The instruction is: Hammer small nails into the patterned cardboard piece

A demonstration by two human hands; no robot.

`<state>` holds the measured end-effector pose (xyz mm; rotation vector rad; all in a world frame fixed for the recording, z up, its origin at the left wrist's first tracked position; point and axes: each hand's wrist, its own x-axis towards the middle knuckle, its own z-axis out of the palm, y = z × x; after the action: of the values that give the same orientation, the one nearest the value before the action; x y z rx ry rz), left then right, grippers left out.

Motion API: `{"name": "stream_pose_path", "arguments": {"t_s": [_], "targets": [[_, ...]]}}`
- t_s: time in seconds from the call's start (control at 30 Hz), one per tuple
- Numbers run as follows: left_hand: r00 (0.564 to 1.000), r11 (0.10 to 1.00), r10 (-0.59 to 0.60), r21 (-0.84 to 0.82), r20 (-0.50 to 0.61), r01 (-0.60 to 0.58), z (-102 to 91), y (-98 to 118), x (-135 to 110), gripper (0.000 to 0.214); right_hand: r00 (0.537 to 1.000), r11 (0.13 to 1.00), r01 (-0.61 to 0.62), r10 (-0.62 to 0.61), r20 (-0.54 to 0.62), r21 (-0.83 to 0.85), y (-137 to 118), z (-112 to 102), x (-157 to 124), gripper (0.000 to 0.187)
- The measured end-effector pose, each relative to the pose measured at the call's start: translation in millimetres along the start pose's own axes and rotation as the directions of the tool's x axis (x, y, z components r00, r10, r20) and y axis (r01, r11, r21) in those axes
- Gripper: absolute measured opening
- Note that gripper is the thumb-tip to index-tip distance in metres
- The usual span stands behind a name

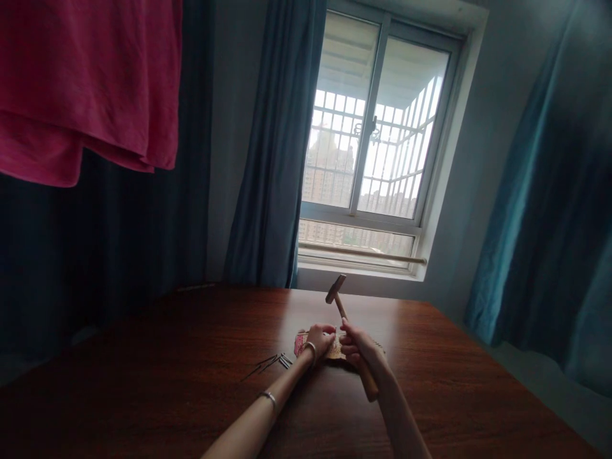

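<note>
My right hand is wrapped around the wooden handle of a hammer. The hammer's metal head is raised above the table, and the handle's butt end sticks out below my palm. With fingers pinched, my left hand rests over a flat patterned piece, pink on the left and yellowish on the right. A thin upright tip, apparently a nail, shows at the left fingertips; most of it is hidden. Left of that hand lie several slim metal nails, loosely spread on the wood.
The brown wooden table reaches toward a barred window. A blue curtain hangs left of the window and another blue curtain on the right. Pink cloth hangs at upper left.
</note>
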<state>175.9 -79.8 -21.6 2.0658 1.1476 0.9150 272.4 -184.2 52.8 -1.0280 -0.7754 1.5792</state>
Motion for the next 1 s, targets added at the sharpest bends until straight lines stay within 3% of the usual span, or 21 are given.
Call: {"name": "stream_pose_path", "arguments": {"t_s": [0.07, 0.17, 0.37, 1.0], "targets": [[0.999, 0.999, 0.04, -0.026, 0.013, -0.039, 6.0, -12, 7, 0.023, 0.995, 0.999, -0.032, 0.029, -0.099, -0.02, 1, -15, -8, 0.034], [0.999, 0.999, 0.036, -0.035, 0.013, -0.035, 13.6, -24, 12, 0.026, 0.987, 0.995, 0.007, -0.023, -0.161, -0.101, 6, -30, -19, 0.036], [0.999, 0.999, 0.037, -0.018, -0.002, -0.037, 16.0, -29, 16, 0.027, 0.967, 0.984, -0.042, -0.003, -0.254, -0.171, 15, -35, -22, 0.028], [1.0, 1.0, 0.029, 0.007, 0.009, -0.03, 3.0, -24, 14, 0.025, 0.975, 0.986, -0.092, 0.061, -0.213, -0.138, 16, -24, -29, 0.035]]}}
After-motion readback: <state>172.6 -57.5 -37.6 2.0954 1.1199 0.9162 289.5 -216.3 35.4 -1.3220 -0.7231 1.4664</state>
